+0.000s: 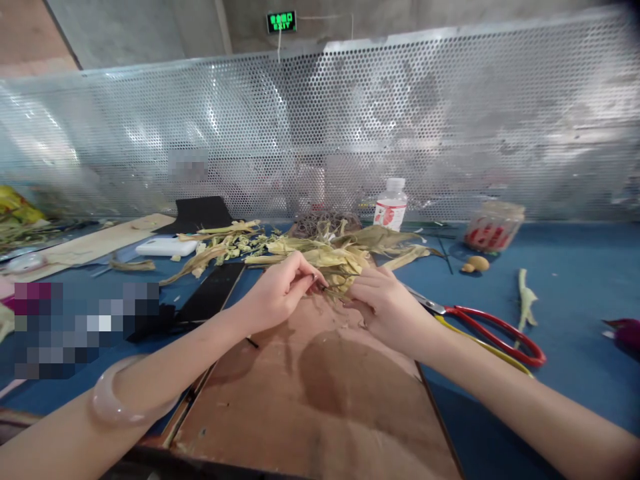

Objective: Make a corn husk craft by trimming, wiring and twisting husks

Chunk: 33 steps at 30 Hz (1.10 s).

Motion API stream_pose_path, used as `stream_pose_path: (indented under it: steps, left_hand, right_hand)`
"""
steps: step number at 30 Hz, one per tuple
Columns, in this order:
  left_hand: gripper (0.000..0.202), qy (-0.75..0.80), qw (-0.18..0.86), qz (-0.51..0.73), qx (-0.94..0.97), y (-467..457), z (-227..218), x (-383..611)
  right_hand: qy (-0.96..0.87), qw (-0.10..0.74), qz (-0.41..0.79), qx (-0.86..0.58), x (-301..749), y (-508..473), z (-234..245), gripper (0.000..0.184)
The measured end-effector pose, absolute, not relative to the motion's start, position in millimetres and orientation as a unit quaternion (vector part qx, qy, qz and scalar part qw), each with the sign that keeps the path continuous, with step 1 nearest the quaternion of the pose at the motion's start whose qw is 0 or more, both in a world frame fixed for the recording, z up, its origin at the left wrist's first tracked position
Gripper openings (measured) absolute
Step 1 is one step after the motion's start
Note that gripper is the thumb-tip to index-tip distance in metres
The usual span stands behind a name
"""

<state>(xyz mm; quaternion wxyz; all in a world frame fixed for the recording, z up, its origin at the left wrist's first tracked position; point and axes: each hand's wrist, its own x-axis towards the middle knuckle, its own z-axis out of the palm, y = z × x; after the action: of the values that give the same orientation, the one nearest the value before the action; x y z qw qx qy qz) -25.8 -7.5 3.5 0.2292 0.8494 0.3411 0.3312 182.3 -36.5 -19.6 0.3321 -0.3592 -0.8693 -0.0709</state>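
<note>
My left hand [280, 290], its wrist in a pale bangle [123, 393], is closed in a pinch above the far part of a brown wooden board [280, 413]. What its fingertips hold is too small to make out. Close by on the right, my right hand [377, 300] has its fingers curled around a pale yellow dried plant piece [341, 283], with thin strands hanging below it. The fingertips of both hands nearly meet. Just behind them lies a heap of dried yellowish leaves [320, 257].
Red-handled scissors [500, 330] lie beside my right forearm, above a yellow-handled tool [487, 343]. Farther back are a white-capped bottle [391, 207], a clear jar [495, 227], a small gourd [475, 265] and a white case [167, 247]. A perforated metal screen [320, 127] borders the blue table.
</note>
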Motion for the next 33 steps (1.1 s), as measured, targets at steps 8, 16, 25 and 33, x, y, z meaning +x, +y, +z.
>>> stream_pose_path:
  steps: [8, 16, 25, 33]
  left_hand:
    - [0.004, 0.276, 0.258, 0.327, 0.866, -7, 4, -26]
    - [0.002, 0.254, 0.239, 0.289, 0.891, -12, 8, -28]
    - [0.008, 0.229, 0.276, 0.289, 0.888, -14, 7, -25]
    - [0.039, 0.406, 0.467, 0.233, 0.751, 0, 0, -23]
  right_hand:
    - [-0.856, 0.332, 0.059, -0.393, 174, -43, -21, 0.005]
    - [-0.732, 0.384, 0.367, -0.427, 175, -42, -7, 0.018]
    - [-0.749, 0.354, 0.415, -0.376, 175, -38, -16, 0.034]
    - [-0.801, 0.322, 0.280, -0.420, 175, -37, -17, 0.024]
